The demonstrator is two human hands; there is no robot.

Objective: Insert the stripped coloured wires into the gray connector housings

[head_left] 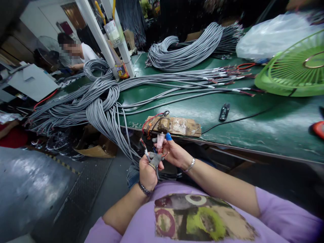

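My left hand is closed around a grey cable whose stripped end shows thin coloured wires. A grey cover wraps its thumb. Close beside it, my right hand pinches fine reddish wires just above the left thumb. One right fingertip has a blue cover, and another is wrapped in pale pinkish material. Both hands are in front of the bench edge, by a wooden board with a small worn device and red and black leads on it. The exact grip of the right fingertips is partly hidden.
Grey cables drape over the green bench, and a large coil lies behind. On the right are black thread snips, a green fan and a plastic bag. A person sits at the far left.
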